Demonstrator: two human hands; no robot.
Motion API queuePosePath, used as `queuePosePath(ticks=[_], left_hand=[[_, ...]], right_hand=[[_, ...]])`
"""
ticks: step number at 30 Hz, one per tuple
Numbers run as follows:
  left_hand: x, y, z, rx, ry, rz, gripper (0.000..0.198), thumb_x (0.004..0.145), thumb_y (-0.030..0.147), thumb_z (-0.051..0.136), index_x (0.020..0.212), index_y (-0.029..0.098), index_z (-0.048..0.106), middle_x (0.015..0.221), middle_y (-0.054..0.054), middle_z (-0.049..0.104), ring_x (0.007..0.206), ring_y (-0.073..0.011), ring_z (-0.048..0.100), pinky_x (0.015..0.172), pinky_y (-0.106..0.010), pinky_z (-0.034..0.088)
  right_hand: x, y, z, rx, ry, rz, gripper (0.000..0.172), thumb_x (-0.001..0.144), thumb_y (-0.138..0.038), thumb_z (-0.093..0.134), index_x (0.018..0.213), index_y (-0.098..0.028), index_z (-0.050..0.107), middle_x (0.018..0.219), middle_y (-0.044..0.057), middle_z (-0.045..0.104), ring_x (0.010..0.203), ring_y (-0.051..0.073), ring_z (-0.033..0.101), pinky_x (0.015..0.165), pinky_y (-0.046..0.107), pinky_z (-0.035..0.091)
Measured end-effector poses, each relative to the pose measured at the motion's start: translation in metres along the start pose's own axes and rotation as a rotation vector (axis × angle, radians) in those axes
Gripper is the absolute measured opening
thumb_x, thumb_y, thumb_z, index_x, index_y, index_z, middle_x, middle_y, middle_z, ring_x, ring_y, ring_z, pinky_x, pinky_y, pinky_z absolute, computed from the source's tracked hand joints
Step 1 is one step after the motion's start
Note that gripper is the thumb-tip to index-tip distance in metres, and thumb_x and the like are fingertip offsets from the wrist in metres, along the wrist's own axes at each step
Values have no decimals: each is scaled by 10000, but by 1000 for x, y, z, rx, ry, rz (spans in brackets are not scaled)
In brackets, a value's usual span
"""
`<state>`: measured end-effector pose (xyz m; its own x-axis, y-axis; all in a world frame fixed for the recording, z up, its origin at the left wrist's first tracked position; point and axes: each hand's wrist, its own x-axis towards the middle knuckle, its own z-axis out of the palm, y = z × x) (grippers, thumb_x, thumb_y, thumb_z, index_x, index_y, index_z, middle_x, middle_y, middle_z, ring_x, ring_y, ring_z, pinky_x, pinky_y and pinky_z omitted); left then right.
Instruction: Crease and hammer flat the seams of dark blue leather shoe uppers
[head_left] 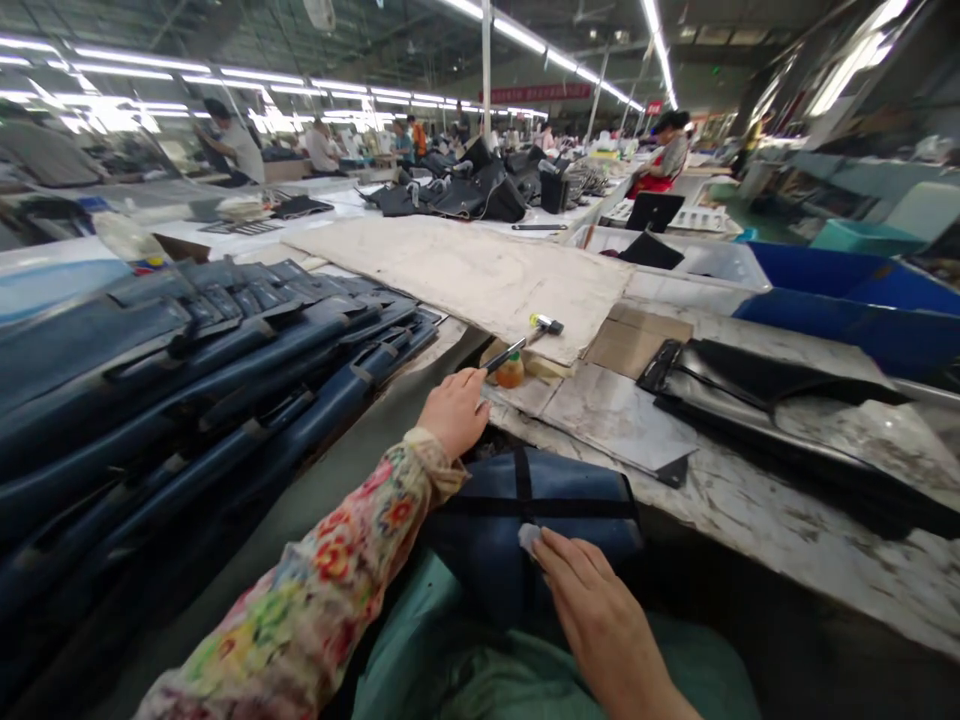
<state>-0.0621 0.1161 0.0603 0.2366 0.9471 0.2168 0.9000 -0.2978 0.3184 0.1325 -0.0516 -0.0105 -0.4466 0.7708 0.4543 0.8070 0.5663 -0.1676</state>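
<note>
My left hand (454, 415), in a floral sleeve, reaches forward with its fingers closed round the dark handle of what looks like a small hammer (510, 353). The hammer's head, black with a bit of yellow, points away over the pale board. Just beyond that hand stands a small jar of orange-brown liquid (510, 370). Across my lap lies a dark blue bag (577, 482) with crossed black straps. My right hand (589, 590) is over the bag and pinches a small white wad (529, 538) against it. The bag's lower part is partly hidden by this hand.
Stacked blue bag pieces (225, 370) fill the left. A pale board (465, 270) covers the table ahead, with black pieces (480, 185) heaped behind it. Black material (750, 400) and blue bins (847, 290) are on the right. Other people work farther back.
</note>
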Motion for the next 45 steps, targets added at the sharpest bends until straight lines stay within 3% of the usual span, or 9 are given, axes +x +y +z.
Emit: queuePosePath(ticks=[5,9,13,17,19,25,30,34,45], left_hand=[[78,11,28,-85,-124,-192,353,806,176,554,1143,78,520,1154,-184,557,1066,-275,546,897,-413,428],[82,14,38,-215,-150,-289,296,889,316,475,1029,68,557,977,-93,614,816,-150,614,723,-309,495],[33,15,18,-401,-186,-254,657,903,390,46,1052,-59,501,764,-7,543,587,-28,536,531,-148,353],[-50,4,-19,-539,-257,-280,426,889,446,304,982,88,516,566,71,417,404,-7,348,395,-106,286],[-95,-5,-31,-643,-270,-325,366,864,461,382,915,133,534,553,63,406,423,-36,355,364,-117,269],[-195,-7,-25,-832,-420,-497,360,855,499,426,844,164,556,591,40,436,472,-62,332,388,-150,266],[-213,6,-16,-852,-375,-513,375,879,497,379,919,168,554,673,12,526,573,-88,441,514,-170,375],[-211,3,-12,-700,-398,-469,346,871,472,394,814,175,561,760,-20,593,703,-134,527,668,-213,428],[-223,2,-12,-614,-406,-440,365,869,488,357,813,199,573,725,-11,613,684,-144,563,668,-204,465]], right_hand=[[2,-1,1,97,-22,86,448,808,-13,349,1176,-181,542,1122,64,599,992,193,551,836,346,528],[4,-4,4,124,-25,94,462,791,4,377,1184,-180,535,1134,64,587,1003,198,535,862,357,513],[0,-1,6,121,-23,94,461,814,-14,380,1230,-171,501,1158,71,572,1021,205,522,880,377,501],[-7,5,6,109,-33,90,458,834,-37,364,1258,-168,480,1191,69,559,1030,209,520,875,380,503],[-11,6,6,103,-28,79,456,842,-42,351,1262,-169,479,1206,65,555,1042,202,520,892,377,495],[-17,3,9,91,-39,50,460,858,-52,339,1288,-168,456,1251,58,528,1090,203,501,908,376,485],[-16,2,11,105,-50,36,456,863,-58,336,1287,-172,460,1249,57,528,1080,204,500,907,377,485],[-16,1,11,105,-49,48,442,864,-61,350,1275,-167,471,1246,54,529,1090,211,487,908,385,484],[-15,0,11,105,-13,54,432,862,-66,343,1251,-171,500,1216,65,557,1067,187,519,914,359,487]])
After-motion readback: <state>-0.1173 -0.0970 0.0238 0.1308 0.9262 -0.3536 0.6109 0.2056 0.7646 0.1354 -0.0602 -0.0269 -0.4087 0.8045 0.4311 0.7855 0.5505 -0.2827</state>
